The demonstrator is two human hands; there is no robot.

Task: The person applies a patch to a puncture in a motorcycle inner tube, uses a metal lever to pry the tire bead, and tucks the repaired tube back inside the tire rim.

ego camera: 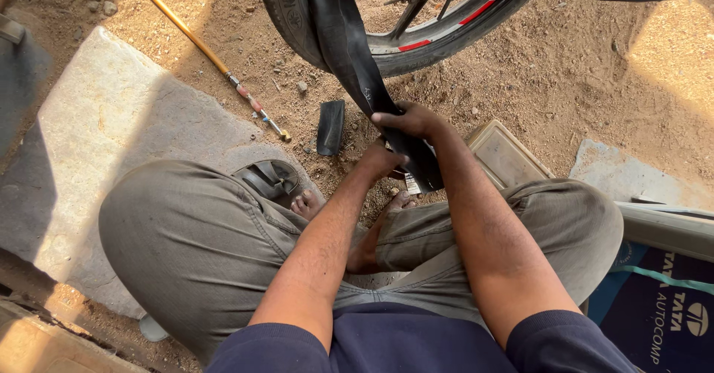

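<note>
A black rubber inner tube point(349, 46) hangs out of a motorcycle wheel point(416, 42) at the top and runs down to my hands. My right hand point(409, 122) grips the tube from above, fingers wrapped over it. Just below and behind it, my left hand point(379, 161) holds the tube's lower part, partly hidden by the tube and the right wrist. The tube's end point(424, 172) sticks out below my hands, over my bare feet point(309, 203). I squat on sandy ground in grey trousers.
A small black rubber piece point(331, 126) lies on the sand left of my hands. A yellow air hose with a metal nozzle point(223, 68) crosses a flat stone slab point(111, 135). A sandal point(271, 176), a beige tray point(506, 153) and a blue printed sheet point(662, 313) lie nearby.
</note>
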